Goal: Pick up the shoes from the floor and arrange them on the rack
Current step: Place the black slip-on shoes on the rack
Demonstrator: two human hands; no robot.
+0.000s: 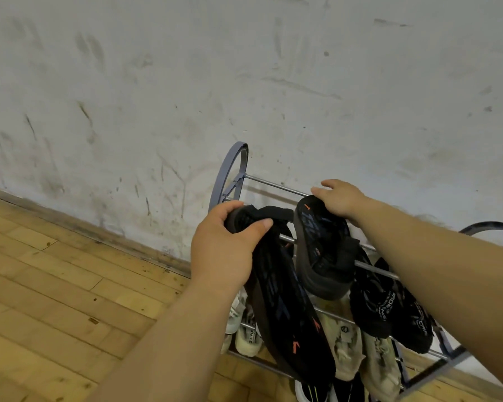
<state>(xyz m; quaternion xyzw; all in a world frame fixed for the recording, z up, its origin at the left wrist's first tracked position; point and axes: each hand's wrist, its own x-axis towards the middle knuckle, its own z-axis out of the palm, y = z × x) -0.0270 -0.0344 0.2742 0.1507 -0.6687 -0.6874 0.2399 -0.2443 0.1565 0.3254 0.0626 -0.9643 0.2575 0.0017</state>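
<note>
White lettering on a black shoe (372, 303) at the right end of the rack (220, 177) reads roughly "MORNING". The rightmost black shoe (413, 332) beside it shows "SCAR", the rest unclear. A pale shoe (248, 338) low on the left shows "S CAR". The bluish print on the black sandals (285, 309) is illegible.

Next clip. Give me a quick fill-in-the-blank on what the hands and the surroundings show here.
1. The left hand grips a ____ shoe.
2. The right hand holds a second shoe over the ____, against the wall.
3. The floor is laid in ____ planks.
Missing: black; rack; wooden.
</note>
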